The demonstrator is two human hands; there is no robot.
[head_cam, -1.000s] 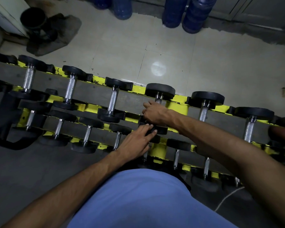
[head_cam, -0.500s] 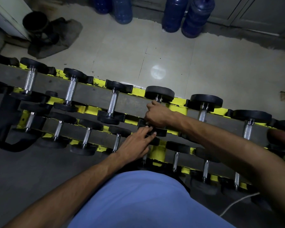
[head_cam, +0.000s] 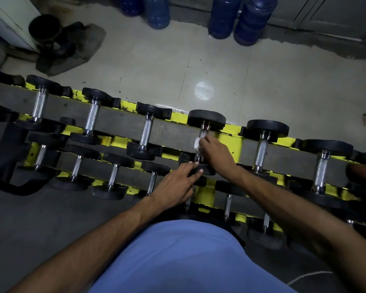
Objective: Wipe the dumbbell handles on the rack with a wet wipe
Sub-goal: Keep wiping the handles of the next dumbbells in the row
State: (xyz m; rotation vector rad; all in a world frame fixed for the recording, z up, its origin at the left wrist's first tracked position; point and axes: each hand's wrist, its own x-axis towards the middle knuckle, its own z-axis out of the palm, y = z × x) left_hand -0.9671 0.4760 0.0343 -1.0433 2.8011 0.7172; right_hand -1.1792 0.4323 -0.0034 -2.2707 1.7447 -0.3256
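A yellow and grey dumbbell rack [head_cam: 230, 136] runs across the view with several black dumbbells on two tiers. My right hand [head_cam: 217, 154] presses a white wet wipe [head_cam: 197, 143] against the metal handle of a top-tier dumbbell [head_cam: 206, 119] near the middle. My left hand [head_cam: 178, 185] lies flat with its fingertips on that dumbbell's near black head [head_cam: 207, 171]. The lower part of the handle is hidden by my right hand.
Neighbouring dumbbells [head_cam: 146, 132] [head_cam: 262, 142] sit close on both sides. Beyond the rack is tiled floor [head_cam: 220, 70] with blue water jugs [head_cam: 237, 15] against the wall and a black bucket [head_cam: 44, 28] at the far left. My blue shirt [head_cam: 178, 261] fills the bottom.
My right hand has slid back along the handle towards me, and the white wipe now shows at its fingertips. My left hand stays on the near head.
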